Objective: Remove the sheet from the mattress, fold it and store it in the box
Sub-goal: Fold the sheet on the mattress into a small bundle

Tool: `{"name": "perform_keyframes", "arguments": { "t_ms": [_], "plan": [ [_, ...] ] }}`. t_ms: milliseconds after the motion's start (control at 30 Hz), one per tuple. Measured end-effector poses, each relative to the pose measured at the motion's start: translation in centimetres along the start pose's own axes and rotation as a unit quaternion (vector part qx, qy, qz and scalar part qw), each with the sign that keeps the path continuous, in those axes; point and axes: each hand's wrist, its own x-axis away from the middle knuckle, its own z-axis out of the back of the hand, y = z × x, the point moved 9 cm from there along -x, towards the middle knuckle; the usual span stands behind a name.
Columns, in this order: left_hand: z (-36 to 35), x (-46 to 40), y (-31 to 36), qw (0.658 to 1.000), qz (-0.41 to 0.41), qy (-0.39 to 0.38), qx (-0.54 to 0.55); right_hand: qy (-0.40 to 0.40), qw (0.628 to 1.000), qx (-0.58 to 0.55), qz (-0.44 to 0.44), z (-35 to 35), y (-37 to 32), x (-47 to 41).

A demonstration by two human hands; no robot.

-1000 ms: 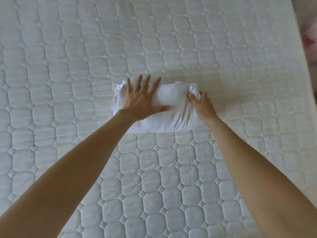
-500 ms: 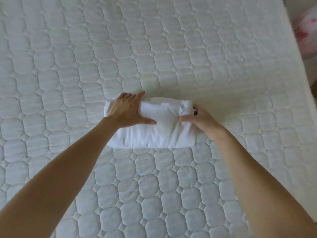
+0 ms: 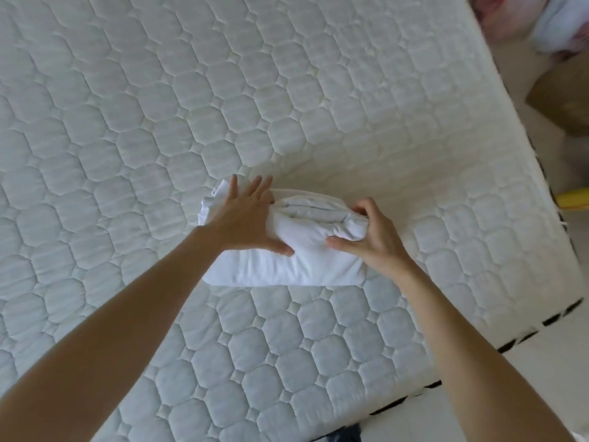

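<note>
The white sheet (image 3: 296,260), folded into a thick small bundle, lies on the bare quilted mattress (image 3: 159,122) near its middle. My left hand (image 3: 245,218) rests flat on the bundle's left half, fingers spread and pointing away from me. My right hand (image 3: 369,234) grips the bundle's right end, thumb on the near side and fingers curled over the folded layers. A brown cardboard box (image 3: 564,100) shows at the right edge, on the floor beyond the mattress.
The mattress's right edge (image 3: 510,173) and near right corner with dark trim (image 3: 526,333) are in view, pale floor beyond. Pink and white bags (image 3: 535,20) sit at the top right. A yellow object (image 3: 573,200) pokes in at the right.
The view has swung so the mattress corner, floor and box now show. My left hand has flattened on the bundle with spread fingers; my right hand has closed tighter around its right end.
</note>
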Motion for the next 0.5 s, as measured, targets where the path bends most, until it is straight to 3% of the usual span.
{"name": "perform_keyframes", "arguments": {
  "t_ms": [67, 133, 233, 400, 500],
  "plan": [
    [0.4, 0.4, 0.3, 0.999, -0.022, -0.033, 0.006, 0.030, 0.997, 0.020, 0.064, 0.0, -1.2, 1.5],
    [1.6, 1.6, 2.4, 0.999, -0.050, -0.007, -0.018, 0.067, 0.992, 0.020, 0.106, 0.9, -1.5, 3.7],
    [2.9, 3.2, 6.2, 0.994, -0.066, 0.069, -0.057, 0.091, 0.983, 0.067, 0.142, 2.7, -0.6, 6.5],
    [5.5, 5.7, 18.8, 0.963, -0.110, 0.244, -0.041, 0.052, 0.965, 0.171, 0.191, 10.5, 3.9, 12.3],
    [5.7, 6.3, 27.7, 0.953, -0.102, 0.282, -0.048, 0.024, 0.950, 0.245, 0.193, 16.2, 7.4, 16.3]
  ]
}}
